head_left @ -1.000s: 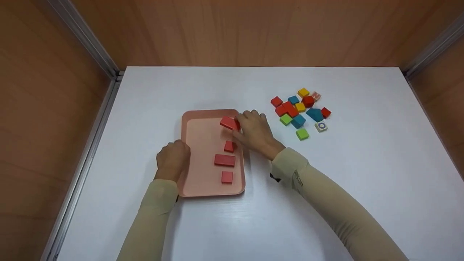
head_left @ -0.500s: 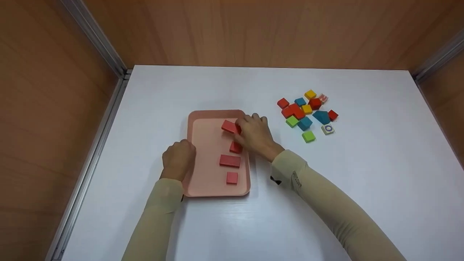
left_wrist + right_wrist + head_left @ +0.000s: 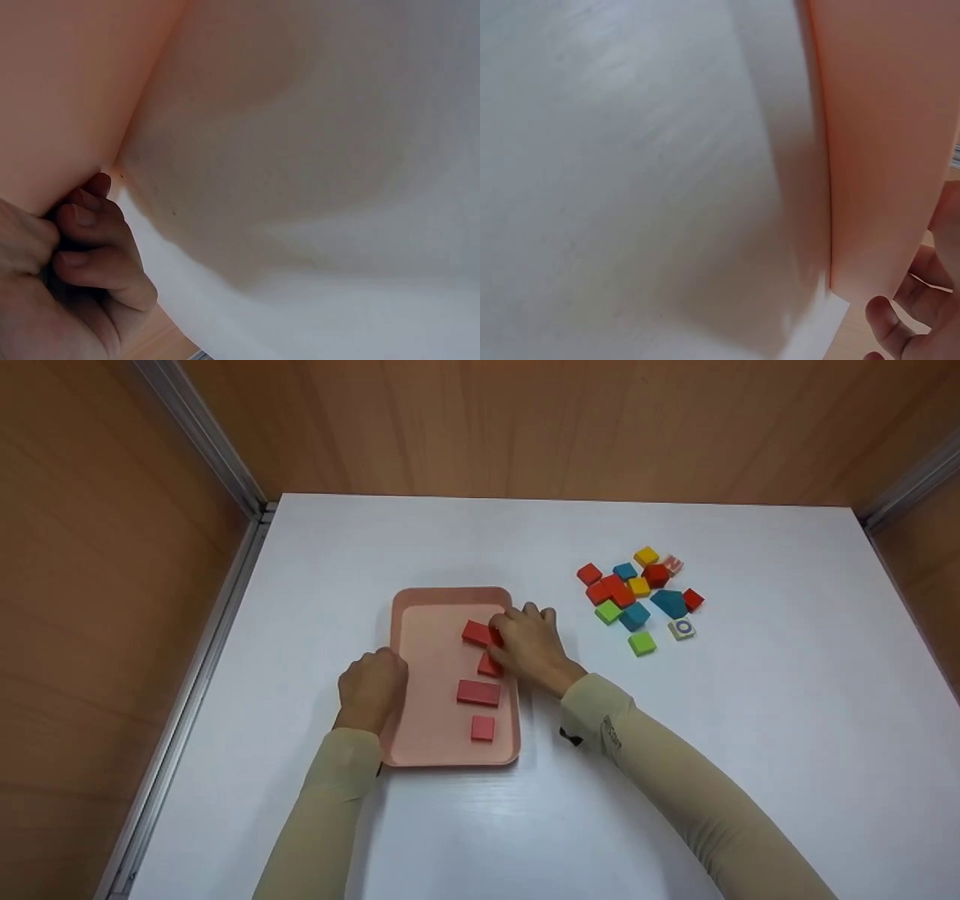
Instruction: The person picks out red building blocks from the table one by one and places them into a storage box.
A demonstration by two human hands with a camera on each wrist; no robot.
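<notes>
A pink tray (image 3: 427, 720) lies on the white table. My left hand (image 3: 371, 690) grips its left rim; in the left wrist view the fingers (image 3: 105, 270) are curled against the tray's outer wall. At the tray's right side, my right hand (image 3: 532, 649) pinches a red rectangular block (image 3: 475, 633) whose right end the fingers hide. Just below it is a smaller red block (image 3: 488, 666), partly covered by the thumb. Nearer to me lie a long red block (image 3: 478, 693) and a square red block (image 3: 482, 728), apart from each other. The right wrist view shows mostly the tray's outer wall (image 3: 885, 135).
To the right of the tray is a loose group of blocks: red ones (image 3: 618, 590), green ones (image 3: 642, 643), blue ones (image 3: 634, 616) and yellow ones (image 3: 646, 556). A block with a ring print (image 3: 682, 628) lies at its near edge. Wooden panels (image 3: 525, 427) stand behind and at the sides.
My right hand has brought the red rectangular block a little nearer to me, closer to the small red block below it. The left hand stays at the rim. The head view has shifted slightly.
</notes>
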